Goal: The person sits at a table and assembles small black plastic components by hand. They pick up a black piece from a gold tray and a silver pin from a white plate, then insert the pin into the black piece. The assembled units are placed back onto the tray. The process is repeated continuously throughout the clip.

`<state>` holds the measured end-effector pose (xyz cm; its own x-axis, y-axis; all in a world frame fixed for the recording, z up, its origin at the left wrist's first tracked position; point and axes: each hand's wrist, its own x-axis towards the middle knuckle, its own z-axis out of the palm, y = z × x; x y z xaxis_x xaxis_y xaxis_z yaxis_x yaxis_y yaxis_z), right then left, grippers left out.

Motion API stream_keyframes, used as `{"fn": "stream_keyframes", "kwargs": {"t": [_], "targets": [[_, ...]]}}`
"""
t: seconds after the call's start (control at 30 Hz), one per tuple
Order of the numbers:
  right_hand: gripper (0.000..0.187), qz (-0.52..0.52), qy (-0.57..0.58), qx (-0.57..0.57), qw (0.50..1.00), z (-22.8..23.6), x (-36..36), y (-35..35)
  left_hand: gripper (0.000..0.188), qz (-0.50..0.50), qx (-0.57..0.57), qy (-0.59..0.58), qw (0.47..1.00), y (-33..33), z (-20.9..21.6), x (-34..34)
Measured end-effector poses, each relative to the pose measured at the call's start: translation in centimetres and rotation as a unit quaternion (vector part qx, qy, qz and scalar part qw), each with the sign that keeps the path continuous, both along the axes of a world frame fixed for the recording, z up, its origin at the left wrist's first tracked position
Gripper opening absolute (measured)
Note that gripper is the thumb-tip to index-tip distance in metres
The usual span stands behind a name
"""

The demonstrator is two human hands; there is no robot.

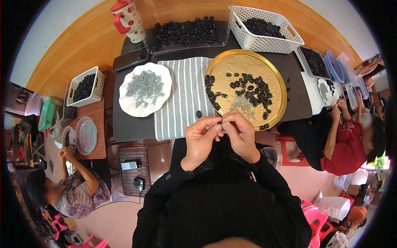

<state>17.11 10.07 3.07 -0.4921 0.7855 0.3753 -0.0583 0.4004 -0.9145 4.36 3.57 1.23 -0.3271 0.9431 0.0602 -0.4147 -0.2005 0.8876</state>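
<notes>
My left hand (200, 139) and my right hand (241, 136) meet at the table's near edge, fingertips pinched together. Between them shows a bit of a small black piece (220, 122), mostly hidden by the fingers. Just beyond them is a round gold tray (223, 61) with loose black oval plastic pieces (260, 89) and a small heap of silvery metal bits (244, 106). One black oval piece (199, 113) lies alone on the grey-and-white striped cloth (182, 91). Left of the cloth, a white scalloped plate (127, 105) bears a pile of small grey metal parts (144, 87).
At the back stand a clear bin (188, 48) and a white basket (269, 43), both with black pieces. A phone (130, 60) and a dotted red-and-white tumbler (129, 25) are at back left. Co-workers sit at the left (78, 190) and right (345, 144).
</notes>
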Motion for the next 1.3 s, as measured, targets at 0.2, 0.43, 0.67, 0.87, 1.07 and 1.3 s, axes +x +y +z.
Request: {"fn": "stream_keyframes", "kwargs": {"t": [0.2, 0.43, 0.67, 0.87, 1.07, 1.3], "targets": [[0.019, -0.069, -0.081, 0.071, 0.992, 1.1, -1.1, 0.5, 0.021, 0.054, -0.019, -0.018, 0.998, -2.9, -0.6, -4.0], [0.026, -0.021, -0.291, 0.314, 0.904, -0.2, -5.8, 0.7, 0.024, 0.095, -0.031, -0.043, 0.994, -4.5, -1.1, -6.7], [0.014, 0.000, -0.353, 0.321, 0.879, -0.4, -6.5, 0.8, 0.024, 0.088, -0.028, -0.035, 0.995, -4.4, -1.9, -7.0], [0.016, -0.019, -0.229, 0.284, 0.931, -0.6, -6.4, 0.4, 0.023, 0.080, -0.036, -0.068, 0.994, -3.8, -2.0, -6.3], [0.016, 0.031, -0.067, -0.046, 0.996, -0.9, -4.4, -1.5, 0.017, 0.111, -0.007, -0.073, 0.991, -3.7, -1.7, -4.8], [0.005, 0.047, 0.113, -0.231, 0.965, -2.4, -3.7, -3.8, 0.017, 0.094, 0.011, -0.100, 0.990, -3.5, -1.1, -2.4]]}}
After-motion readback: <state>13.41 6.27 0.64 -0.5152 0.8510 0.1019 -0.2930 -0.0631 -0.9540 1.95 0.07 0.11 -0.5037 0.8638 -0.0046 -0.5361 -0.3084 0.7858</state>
